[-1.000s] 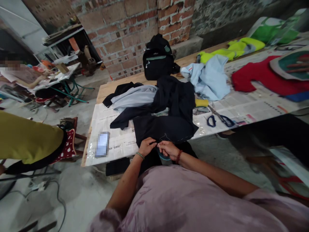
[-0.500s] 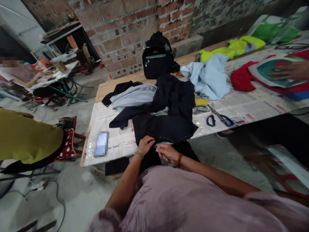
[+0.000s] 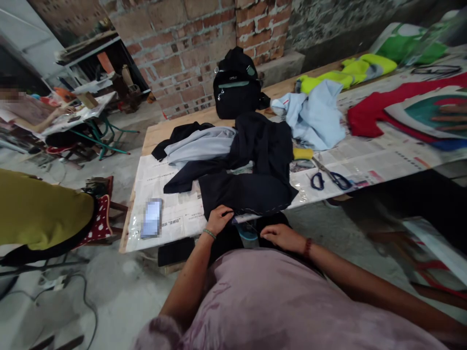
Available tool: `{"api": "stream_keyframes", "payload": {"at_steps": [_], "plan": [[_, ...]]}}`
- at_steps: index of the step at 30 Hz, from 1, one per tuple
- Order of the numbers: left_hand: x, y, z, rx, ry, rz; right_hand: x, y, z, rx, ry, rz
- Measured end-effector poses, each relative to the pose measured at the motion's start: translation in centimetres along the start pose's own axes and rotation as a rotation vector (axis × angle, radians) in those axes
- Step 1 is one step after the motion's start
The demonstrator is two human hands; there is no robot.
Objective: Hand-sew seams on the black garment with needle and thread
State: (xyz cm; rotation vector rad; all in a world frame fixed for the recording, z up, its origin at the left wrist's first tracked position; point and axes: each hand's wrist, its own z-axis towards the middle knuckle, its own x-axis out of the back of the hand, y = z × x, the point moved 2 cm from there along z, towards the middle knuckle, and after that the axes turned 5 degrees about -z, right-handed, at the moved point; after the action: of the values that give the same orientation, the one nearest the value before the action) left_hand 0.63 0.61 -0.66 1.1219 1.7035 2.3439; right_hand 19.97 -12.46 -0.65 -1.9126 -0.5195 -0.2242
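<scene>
Dark cloth garment [image 3: 248, 192] lies along the table's near edge, with a line of pale stitches near its lower hem. My left hand [image 3: 220, 218] pinches that hem at its left end. To the right of it and apart from the cloth, my right hand [image 3: 282, 236] is closed in a pinch. A faint thread [image 3: 251, 225] runs between the hem and its fingertips; a needle is too small to make out. Scissors [image 3: 330, 177] with dark blue handles lie on the table, beside a yellow thread spool [image 3: 302, 153].
A phone [image 3: 152, 218] rests on the newspaper-covered table [image 3: 175, 228]. Behind the garment stand a black backpack [image 3: 237, 87] and light blue cloth [image 3: 315, 114]. At right, another person's hand [image 3: 452, 114] presses an iron [image 3: 423, 109] on red cloth [image 3: 368, 114]. Someone sits on a stool at left.
My right hand has moved right, away from the hem, drawing the thread out. My left hand keeps its place on the cloth. The other person's iron has shifted right.
</scene>
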Motion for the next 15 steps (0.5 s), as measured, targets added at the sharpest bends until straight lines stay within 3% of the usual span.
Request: {"api": "stream_keyframes", "payload": {"at_steps": [4,13,15], "plan": [[0.0,0.2,0.1,0.007,-0.003,-0.006,2.5,2.8,-2.8,-0.039,-0.027,-0.123],[-0.1,-0.2,0.2,-0.008,-0.013,-0.003,6.4,9.2,-9.4,-0.512,-0.110,-0.069],[-0.1,-0.3,0.2,-0.010,-0.013,-0.001,6.4,11.0,-10.7,-0.593,0.078,-0.068]]}}
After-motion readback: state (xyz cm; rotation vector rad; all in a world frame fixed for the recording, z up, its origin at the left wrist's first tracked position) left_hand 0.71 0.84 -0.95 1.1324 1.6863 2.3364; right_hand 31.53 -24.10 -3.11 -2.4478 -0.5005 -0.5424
